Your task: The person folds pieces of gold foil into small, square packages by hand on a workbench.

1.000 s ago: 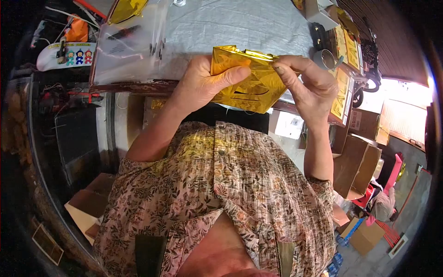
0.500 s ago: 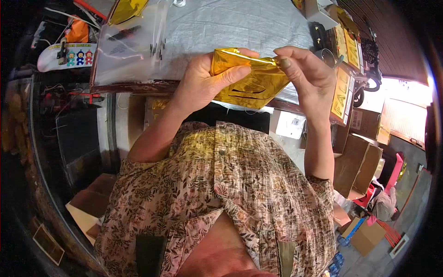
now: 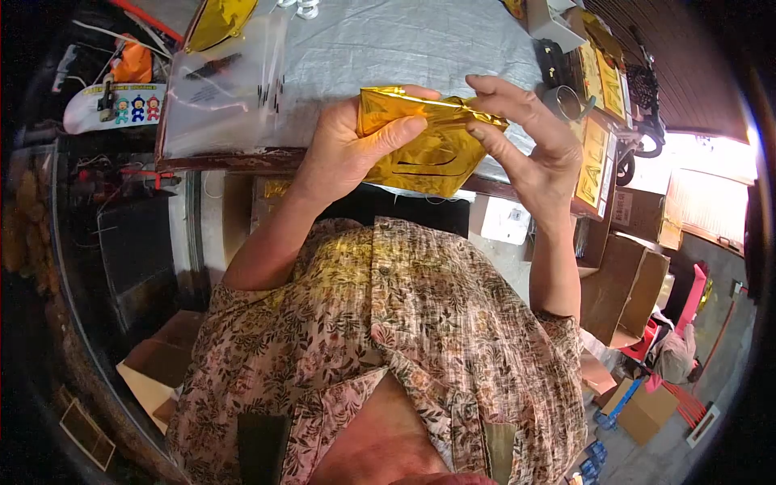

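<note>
A shiny gold foil piece (image 3: 436, 153), flat and folded over along its top edge, is held up in front of my chest at the table's near edge. My left hand (image 3: 356, 145) pinches its left end, thumb on the near face and fingers behind. At the foil's right corner, my right hand (image 3: 529, 137) has its thumb and fingers spread apart, with the thumb tip right at the foil's edge. A dark curved line shows on the hanging part of the foil.
A grey sheet covers the table (image 3: 404, 48). Clear plastic bags (image 3: 218, 105) lie at left, near more gold foil (image 3: 222, 24). Toward the right are a roll of tape (image 3: 566, 103), a black object (image 3: 552, 61) and yellow-labelled boxes (image 3: 596, 166). Cardboard boxes (image 3: 626, 291) stand below.
My right thumb and fingers have parted from their pinch on the foil's right corner. The left hand keeps its hold, and both hands appear slightly further left.
</note>
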A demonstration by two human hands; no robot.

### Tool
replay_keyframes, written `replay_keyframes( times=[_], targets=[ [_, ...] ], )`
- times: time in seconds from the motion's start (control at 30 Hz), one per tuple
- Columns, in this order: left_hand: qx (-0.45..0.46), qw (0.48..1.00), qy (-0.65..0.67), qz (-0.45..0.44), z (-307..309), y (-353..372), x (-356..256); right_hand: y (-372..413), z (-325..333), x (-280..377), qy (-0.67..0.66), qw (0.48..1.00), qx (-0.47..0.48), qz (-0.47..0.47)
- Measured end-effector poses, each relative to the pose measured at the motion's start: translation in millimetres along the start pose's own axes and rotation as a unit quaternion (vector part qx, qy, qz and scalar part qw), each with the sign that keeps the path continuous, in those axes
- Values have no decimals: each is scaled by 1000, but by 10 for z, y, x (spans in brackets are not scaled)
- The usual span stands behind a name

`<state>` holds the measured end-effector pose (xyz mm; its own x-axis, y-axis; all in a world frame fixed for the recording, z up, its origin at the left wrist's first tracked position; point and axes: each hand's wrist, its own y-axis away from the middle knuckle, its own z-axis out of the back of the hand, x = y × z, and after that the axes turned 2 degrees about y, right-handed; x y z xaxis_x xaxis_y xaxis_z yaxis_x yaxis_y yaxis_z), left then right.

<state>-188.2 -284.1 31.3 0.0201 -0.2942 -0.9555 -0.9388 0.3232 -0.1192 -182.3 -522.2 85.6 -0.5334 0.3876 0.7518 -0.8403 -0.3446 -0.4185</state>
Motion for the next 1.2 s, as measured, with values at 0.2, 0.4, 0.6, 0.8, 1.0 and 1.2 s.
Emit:
replay_keyframes(
  times=[0.2, 0.4, 0.6, 0.8, 1.0, 1.2],
  targets=[
    [-2, 1000, -1, -13, -22, 6, -16, -3, -21, 48, 45, 999, -12, 4],
    [1, 1000, -2, -10, -14, 22, -18, -19, -16, 50, 142, 986, -13, 82],
    [-9, 1000, 21, -22, -27, 26, 31, -27, -14, 28, 192, 970, -24, 146],
    [-18, 998, -19, -48, -29, 32, 41, -23, -25, 11, 177, 970, -21, 164],
    [-31, 996, -49, -70, -37, 23, 62, -32, -39, 4, 173, 969, -16, 174],
    [-22, 997, -28, -75, -30, 30, 80, -38, -65, -17, 145, 978, -22, 146]
  ],
)
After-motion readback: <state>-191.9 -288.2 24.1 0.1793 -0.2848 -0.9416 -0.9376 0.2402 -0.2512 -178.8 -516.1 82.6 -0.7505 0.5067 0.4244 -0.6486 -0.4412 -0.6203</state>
